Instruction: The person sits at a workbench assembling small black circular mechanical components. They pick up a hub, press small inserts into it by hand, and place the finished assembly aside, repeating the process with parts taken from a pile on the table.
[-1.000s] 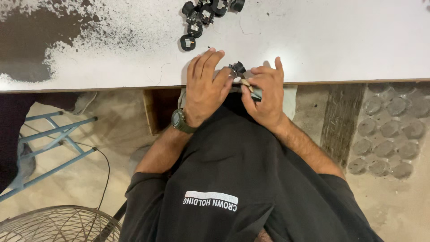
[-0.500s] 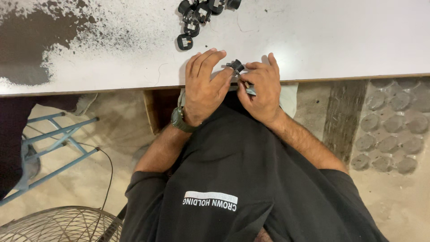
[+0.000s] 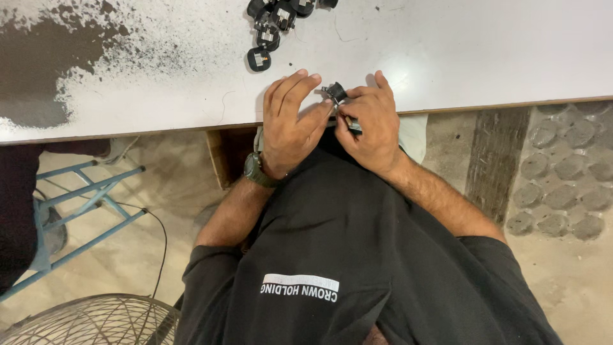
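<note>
Both hands meet at the near edge of a white worktable [image 3: 479, 51]. My left hand [image 3: 290, 124], with a dark wristwatch, and my right hand [image 3: 370, 124] pinch a small black plug-like part [image 3: 334, 93] between their fingertips. A thin metal piece, perhaps a tool, shows under my right fingers; what it is cannot be told. A cluster of several similar black plug parts [image 3: 274, 25] lies farther back on the table, apart from my hands.
The table's left part is worn dark and speckled [image 3: 57, 57]. Below it are a blue metal frame [image 3: 83, 204], a black cable on the concrete floor, a wire fan guard [image 3: 89, 322] at bottom left and a patterned wall panel [image 3: 562, 185] at right.
The hands have stayed at the table edge. The black part has shifted slightly between the fingertips.
</note>
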### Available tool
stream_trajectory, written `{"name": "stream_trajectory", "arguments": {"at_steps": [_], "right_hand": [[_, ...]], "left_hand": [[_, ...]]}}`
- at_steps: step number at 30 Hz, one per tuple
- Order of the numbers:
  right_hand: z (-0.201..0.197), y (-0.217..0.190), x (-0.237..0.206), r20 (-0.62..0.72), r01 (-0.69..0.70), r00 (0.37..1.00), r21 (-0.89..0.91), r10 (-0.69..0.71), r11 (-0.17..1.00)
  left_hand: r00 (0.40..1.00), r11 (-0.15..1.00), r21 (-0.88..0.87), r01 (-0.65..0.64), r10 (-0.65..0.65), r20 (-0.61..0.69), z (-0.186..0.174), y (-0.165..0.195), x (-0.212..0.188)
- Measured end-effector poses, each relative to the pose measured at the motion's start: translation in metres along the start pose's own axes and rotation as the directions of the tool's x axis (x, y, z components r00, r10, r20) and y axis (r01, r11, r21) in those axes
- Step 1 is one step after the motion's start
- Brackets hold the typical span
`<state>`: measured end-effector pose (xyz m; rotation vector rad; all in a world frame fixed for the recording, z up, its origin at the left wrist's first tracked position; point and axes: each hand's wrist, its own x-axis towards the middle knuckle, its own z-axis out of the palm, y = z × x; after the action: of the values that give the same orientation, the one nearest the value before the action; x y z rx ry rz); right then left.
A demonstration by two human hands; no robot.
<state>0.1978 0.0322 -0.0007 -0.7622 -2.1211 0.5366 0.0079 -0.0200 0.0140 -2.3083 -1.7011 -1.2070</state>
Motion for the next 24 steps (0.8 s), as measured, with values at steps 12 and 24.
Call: {"name": "stream_trajectory", "arguments": {"at_steps": [12, 24], "right_hand": [[0.004, 0.007, -0.007, 0.007, -0.001, 1.000, -0.014, 0.001, 1.000], [0.009, 0.015, -0.015, -0.012, 0.174, 0.985, 0.000, -0.174, 0.985]], "left_hand": [[0.973, 0.976, -0.045, 0.214, -0.210, 0.093, 0.005, 0.001, 0.000], [0.970, 0.963, -0.148, 0.228, -0.211, 0.122, 0.004, -0.001, -0.001]]}}
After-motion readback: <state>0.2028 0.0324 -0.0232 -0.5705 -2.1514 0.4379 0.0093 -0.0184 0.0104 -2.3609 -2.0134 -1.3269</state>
